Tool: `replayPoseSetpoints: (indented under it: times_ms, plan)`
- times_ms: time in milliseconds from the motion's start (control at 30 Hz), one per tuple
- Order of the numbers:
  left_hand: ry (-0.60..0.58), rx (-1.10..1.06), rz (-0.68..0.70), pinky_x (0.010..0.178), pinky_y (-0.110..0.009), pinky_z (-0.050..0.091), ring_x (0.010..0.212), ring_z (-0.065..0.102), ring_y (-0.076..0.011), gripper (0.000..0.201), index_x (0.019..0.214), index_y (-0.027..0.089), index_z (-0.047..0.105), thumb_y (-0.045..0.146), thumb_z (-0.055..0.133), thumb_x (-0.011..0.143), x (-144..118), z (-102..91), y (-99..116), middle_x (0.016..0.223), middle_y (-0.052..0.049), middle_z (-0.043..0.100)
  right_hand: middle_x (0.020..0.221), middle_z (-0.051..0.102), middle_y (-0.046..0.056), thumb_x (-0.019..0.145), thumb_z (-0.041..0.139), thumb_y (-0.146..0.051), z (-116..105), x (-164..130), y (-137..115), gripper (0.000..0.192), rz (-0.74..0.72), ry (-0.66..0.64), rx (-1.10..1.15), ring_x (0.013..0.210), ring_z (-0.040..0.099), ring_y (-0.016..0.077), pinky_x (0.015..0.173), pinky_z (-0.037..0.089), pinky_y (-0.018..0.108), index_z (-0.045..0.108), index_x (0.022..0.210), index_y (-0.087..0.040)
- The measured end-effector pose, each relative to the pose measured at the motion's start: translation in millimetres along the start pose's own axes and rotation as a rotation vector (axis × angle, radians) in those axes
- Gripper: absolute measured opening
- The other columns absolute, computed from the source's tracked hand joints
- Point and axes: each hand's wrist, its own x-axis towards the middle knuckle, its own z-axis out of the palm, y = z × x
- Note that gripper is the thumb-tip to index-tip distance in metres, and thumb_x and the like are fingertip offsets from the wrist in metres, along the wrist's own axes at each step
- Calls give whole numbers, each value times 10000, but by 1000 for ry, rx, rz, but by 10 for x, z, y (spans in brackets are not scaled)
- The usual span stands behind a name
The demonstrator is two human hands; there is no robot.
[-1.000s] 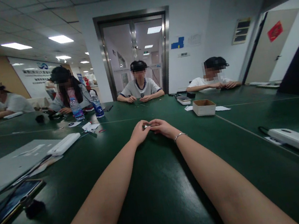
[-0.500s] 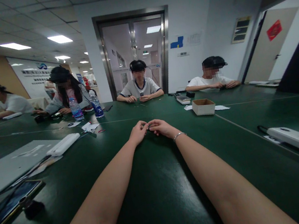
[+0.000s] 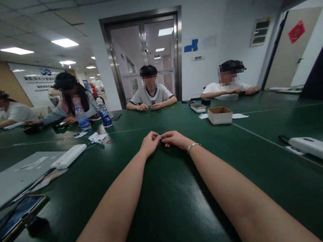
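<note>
The right hand [image 3: 174,138] dipped slightly; it and the left hand [image 3: 149,144] pinch one tiny object [image 3: 161,139].

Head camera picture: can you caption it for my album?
Left hand and right hand close together over a green table.

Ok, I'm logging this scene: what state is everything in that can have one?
Left hand: pinching a small item
Right hand: pinching it too
Small item: too small to tell
Blue bottle: upright, capped
Other bottle: upright
Box: open
Glass doors: shut
Left phone: face up
Beige door: unclear
</note>
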Motion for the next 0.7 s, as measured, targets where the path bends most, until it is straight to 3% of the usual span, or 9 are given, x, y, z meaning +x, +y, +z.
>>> replayPoseSetpoints:
  times_ms: [233,467,700]
  plan:
    - [37,173,-50,577,-232,382,617,516,-121,386,794,181,538,556,471,734,-49,-32,96,686,-3,584,628,593,-10,683,608,-4,41,-8,-19,214,-24,4,-72,461,536,57,430,436,138,598,873,-102]
    - [-30,489,-34,551,-249,320,618,498,-157,536,619,186,611,624,336,755,-87,-120,198,654,-42,570,720,619,3,628,679,-52,17,34,33,261,-37,-9,-153,469,491,36,415,397,126,626,875,-118]
    - [-64,430,-125,561,-253,327,613,527,-176,490,616,182,619,494,300,820,-90,-131,232,648,-56,598,679,621,0,626,686,-66,4,41,47,207,-30,8,-192,462,478,40,409,387,129,656,821,-129]
